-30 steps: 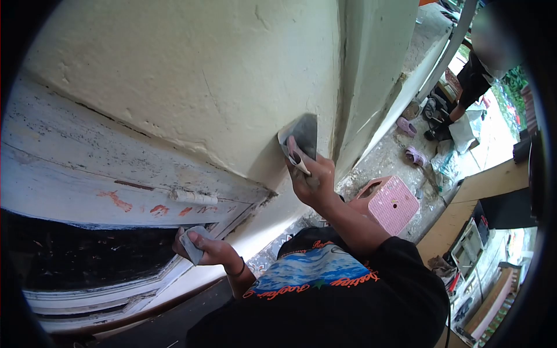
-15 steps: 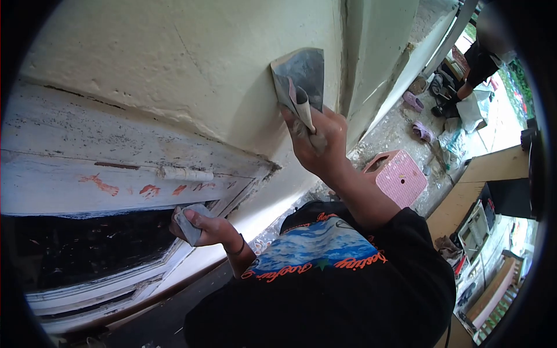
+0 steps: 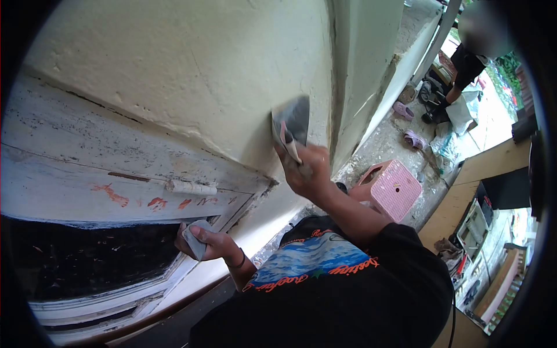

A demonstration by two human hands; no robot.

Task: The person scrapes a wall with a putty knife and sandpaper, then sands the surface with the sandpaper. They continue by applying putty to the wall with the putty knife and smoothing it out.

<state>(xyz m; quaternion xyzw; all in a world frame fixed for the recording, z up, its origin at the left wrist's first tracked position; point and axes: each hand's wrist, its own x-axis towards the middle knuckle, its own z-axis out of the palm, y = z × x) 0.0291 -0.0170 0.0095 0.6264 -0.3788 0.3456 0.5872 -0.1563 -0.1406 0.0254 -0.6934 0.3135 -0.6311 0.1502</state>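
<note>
My right hand (image 3: 307, 168) is closed round the handle of a wide putty knife (image 3: 295, 120), whose grey blade lies against the cream wall (image 3: 232, 69). Lower on the left, my left hand (image 3: 206, 242) grips a flat grey piece (image 3: 198, 236) between thumb and fingers, beside the white window frame (image 3: 139, 200). Orange-red smears mark that frame near a white hinge (image 3: 191, 187). Whether the grey piece is a blade or something else, I cannot tell.
A pink stool (image 3: 397, 188) stands on the spattered floor to the right. Purple clogs (image 3: 414, 139) and plastic bags (image 3: 445, 152) lie beyond it. Another person (image 3: 467, 64) is at the upper right. Wooden boards (image 3: 452, 200) and a bench (image 3: 500, 284) are at the far right.
My right hand and the putty knife have moved down the wall, nearer my body. The view has shifted slightly; my left hand still grips the grey piece by the frame.
</note>
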